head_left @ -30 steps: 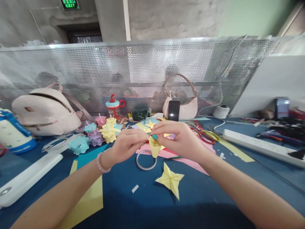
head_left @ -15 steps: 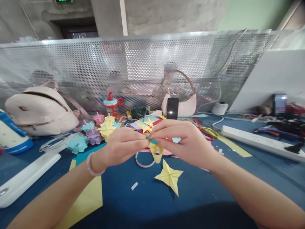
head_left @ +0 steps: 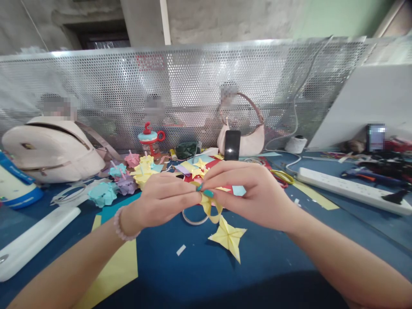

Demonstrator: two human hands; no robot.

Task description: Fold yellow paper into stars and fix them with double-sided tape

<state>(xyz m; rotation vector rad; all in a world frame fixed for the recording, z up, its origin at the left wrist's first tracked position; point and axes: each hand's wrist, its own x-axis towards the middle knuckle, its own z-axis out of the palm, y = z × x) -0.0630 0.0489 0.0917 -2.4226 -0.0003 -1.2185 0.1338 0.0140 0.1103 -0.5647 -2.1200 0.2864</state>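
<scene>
My left hand and my right hand meet above the middle of the blue table, fingers closed in a pinch. Between their fingertips they hold a curled yellow paper strip, whose loop hangs below the fingers. The pinched part of the strip is mostly hidden behind the fingers. Just beneath lies a folded yellow paper star with pointed tips. A roll of tape, seen as a pale ring, shows partly behind the strip.
Folded paper pieces in turquoise, purple and yellow stand left of centre. A yellow sheet lies under my left forearm. A phone leans on a pink handbag. Right stands a white power strip.
The yellow strip's loop has swung slightly and shows a wider opening. Both hands keep their pinch in nearly the same place. The view has shifted a little.
</scene>
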